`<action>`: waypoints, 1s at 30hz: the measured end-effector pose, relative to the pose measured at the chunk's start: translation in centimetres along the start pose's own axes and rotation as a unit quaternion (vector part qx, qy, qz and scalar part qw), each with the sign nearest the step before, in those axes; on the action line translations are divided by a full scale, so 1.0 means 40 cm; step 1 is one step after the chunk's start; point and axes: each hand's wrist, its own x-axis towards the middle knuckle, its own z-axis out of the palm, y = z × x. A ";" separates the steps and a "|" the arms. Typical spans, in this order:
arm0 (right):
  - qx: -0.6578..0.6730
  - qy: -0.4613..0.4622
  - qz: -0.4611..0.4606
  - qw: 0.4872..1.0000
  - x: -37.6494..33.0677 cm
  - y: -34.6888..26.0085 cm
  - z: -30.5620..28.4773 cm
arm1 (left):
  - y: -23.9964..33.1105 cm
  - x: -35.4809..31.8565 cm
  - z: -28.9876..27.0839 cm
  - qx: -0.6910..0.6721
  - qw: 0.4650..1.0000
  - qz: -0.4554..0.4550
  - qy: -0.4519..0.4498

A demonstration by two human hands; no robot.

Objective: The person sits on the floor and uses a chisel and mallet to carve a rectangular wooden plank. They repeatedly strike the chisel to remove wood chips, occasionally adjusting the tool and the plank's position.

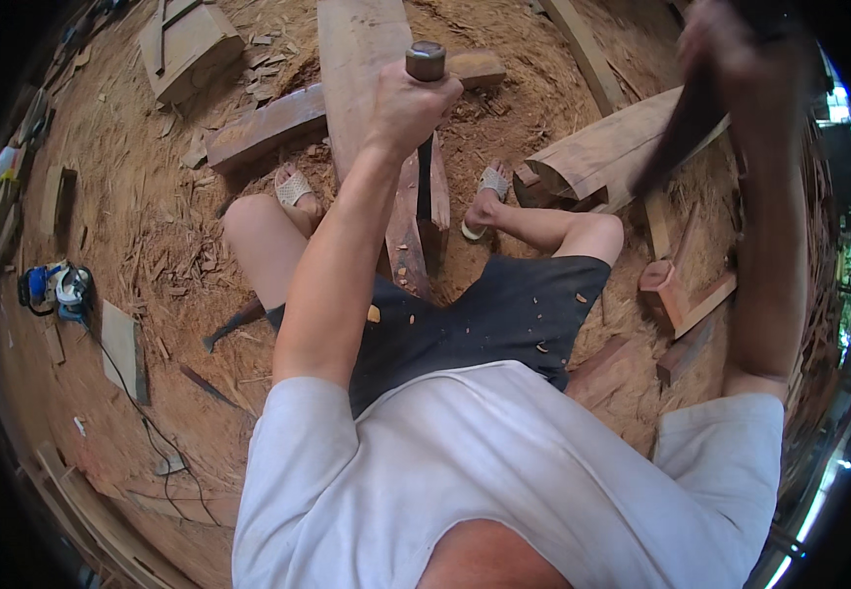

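Observation:
My left hand (408,108) is closed round the handle of a chisel (425,187). The handle's round butt sticks out above the fist, and the dark blade points down at the long wooden plank (362,44) lying between my legs. Whether its tip touches the wood, I cannot tell. At the upper right my right hand (725,54) is raised high, gripping a dark wooden mallet (679,142). Motion smears both hand and mallet, and the mallet is well apart from the chisel's butt.
A crosswise beam (268,128) lies under the plank. A thick log (612,147) is to the right, with wood offcuts (681,294) nearer me. At left sit a blue corded power tool (72,290) and a flat board (123,348). Wood chips (175,260) litter the ground.

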 end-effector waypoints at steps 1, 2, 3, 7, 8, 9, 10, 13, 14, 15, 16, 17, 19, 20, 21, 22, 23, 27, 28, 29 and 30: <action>-0.118 -0.016 0.036 0.992 -0.020 0.017 0.036 | 0.004 -0.004 0.004 0.011 1.000 -0.007 0.008; -0.190 -0.081 0.006 0.978 -0.040 0.042 0.067 | 0.010 -0.006 0.008 0.007 0.999 0.013 0.032; -0.230 -0.206 0.007 0.951 -0.081 0.065 0.105 | 0.014 -0.019 0.013 0.025 0.999 -0.007 0.027; -0.018 -0.108 0.069 0.992 -0.090 0.148 0.057 | 0.029 -0.034 0.002 0.009 1.000 0.003 0.016; 0.040 -0.098 0.091 0.990 -0.080 0.138 0.023 | 0.027 -0.030 -0.005 0.029 0.998 -0.048 0.005; 0.118 -0.074 0.057 0.989 -0.051 0.116 -0.025 | 0.022 -0.023 -0.009 -0.005 1.000 -0.028 -0.014; 0.056 0.002 0.048 0.997 -0.019 0.083 -0.065 | 0.012 -0.014 -0.013 -0.016 0.999 -0.040 -0.018; 0.016 0.237 0.048 0.970 0.093 -0.046 -0.139 | -0.021 0.015 -0.014 -0.025 0.998 -0.061 -0.016; 0.075 0.303 -0.007 0.950 0.119 -0.079 -0.134 | -0.031 0.023 -0.013 -0.018 0.998 -0.054 -0.011; 0.000 0.275 -0.016 0.961 0.130 -0.097 -0.109 | -0.037 0.029 -0.012 -0.015 0.999 -0.049 -0.008; -0.080 0.244 -0.008 0.966 0.132 -0.102 -0.079 | -0.040 0.031 -0.009 -0.005 0.999 -0.047 -0.003; -0.161 0.196 -0.025 0.967 0.097 -0.080 -0.032 | -0.039 0.033 -0.007 0.001 0.999 -0.043 0.003; -0.287 0.035 -0.142 0.947 0.020 -0.002 0.053 | -0.024 0.028 -0.002 0.051 0.998 -0.046 0.013; -0.220 -0.280 0.065 0.932 -0.038 0.046 0.082 | -0.016 0.012 0.004 0.092 0.993 -0.067 0.009; -0.172 -0.277 0.092 0.941 -0.067 0.100 0.095 | -0.001 0.013 0.004 0.151 0.985 -0.086 0.008; -0.141 -0.210 0.102 0.962 -0.086 0.146 0.099 | 0.009 -0.001 0.014 0.112 0.986 0.110 0.056; -0.073 -0.199 0.085 0.973 -0.097 0.176 0.089 | 0.019 -0.011 0.016 0.084 0.992 0.086 0.044; 0.110 -0.050 0.072 0.990 -0.037 0.101 -0.031 | 0.035 -0.021 0.018 0.003 1.000 -0.024 -0.017; 0.013 0.048 0.096 0.994 -0.003 0.043 -0.071 | 0.032 -0.012 0.016 -0.020 0.999 -0.033 -0.027; 0.011 0.128 0.121 0.984 0.043 -0.013 -0.103 | 0.025 -0.007 0.016 -0.028 0.998 -0.046 -0.032; -0.058 0.217 0.164 0.961 0.079 -0.073 -0.142 | 0.017 -0.002 0.015 -0.039 0.998 -0.048 -0.029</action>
